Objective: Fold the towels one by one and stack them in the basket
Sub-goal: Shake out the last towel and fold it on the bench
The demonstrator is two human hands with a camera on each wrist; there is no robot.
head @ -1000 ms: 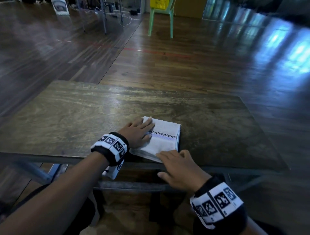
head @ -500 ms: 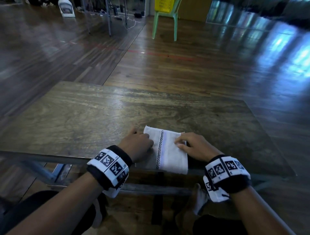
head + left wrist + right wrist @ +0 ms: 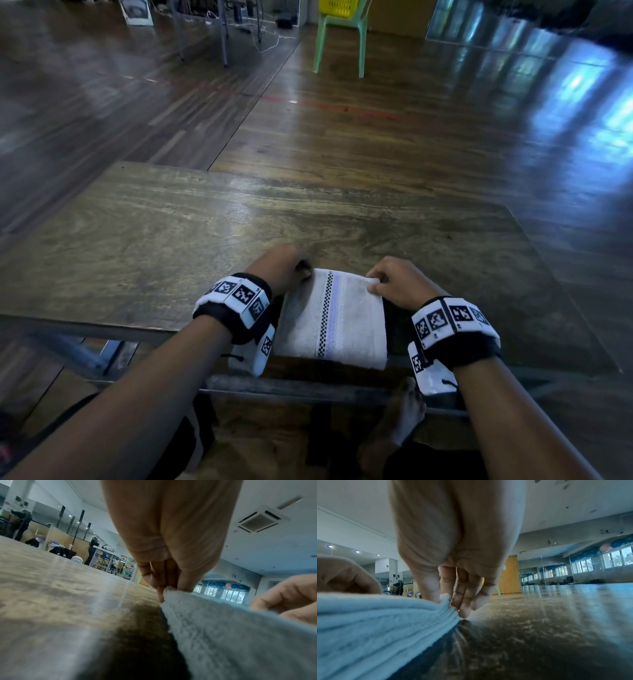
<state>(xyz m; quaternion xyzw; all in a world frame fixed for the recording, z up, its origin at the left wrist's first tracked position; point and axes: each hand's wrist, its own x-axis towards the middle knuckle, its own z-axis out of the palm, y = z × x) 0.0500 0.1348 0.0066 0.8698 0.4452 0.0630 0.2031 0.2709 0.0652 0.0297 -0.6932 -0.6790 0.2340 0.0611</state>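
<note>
A folded white towel (image 3: 329,322) with a checked stripe lies at the near edge of the wooden table (image 3: 205,219), its near end reaching the edge. My left hand (image 3: 291,270) pinches the towel's far left corner (image 3: 169,589) between thumb and fingers. At the far right corner (image 3: 445,599), my right hand (image 3: 387,284) pinches the stacked layers. In the wrist views the towel (image 3: 240,635) fills the lower part, with its layered edge (image 3: 376,622) showing. No basket is on the table.
Bare tabletop stretches left, right and beyond the towel. A green chair (image 3: 339,37) with a yellow basket (image 3: 337,5) on its seat stands far back on the wooden floor. Metal stand legs (image 3: 222,34) and cables are at the back left.
The towel has been turned so its stripe runs away from me. My hands moved from lying flat on it to pinching its far corners, one on each side.
</note>
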